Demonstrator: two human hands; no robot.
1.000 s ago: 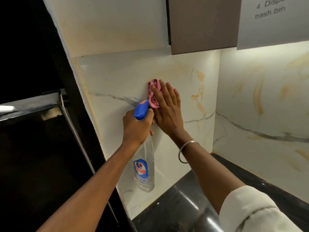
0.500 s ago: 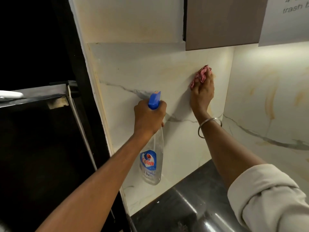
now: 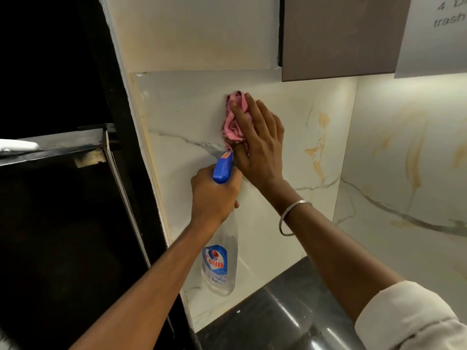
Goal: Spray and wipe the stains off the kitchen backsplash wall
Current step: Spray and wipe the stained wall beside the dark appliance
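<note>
Wiping: right hand (image 3: 260, 147) flat, pressing cloth (image 3: 233, 123) on backsplash (image 3: 187, 109); left hand (image 3: 214, 195) grips spray bottle (image 3: 221, 263); orange stains (image 3: 321, 127) probably next

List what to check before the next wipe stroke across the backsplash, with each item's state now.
1. Pink cloth pressed to the backsplash wall under the right hand: ok.
2. Left hand grips the spray bottle: ok.
3. Nozzle clear of the right hand: not ok, it sits right beside it.
4. Orange marks right of the cloth gone: not ok, visible.
5. Wall wet with spray: cannot tell.
</note>
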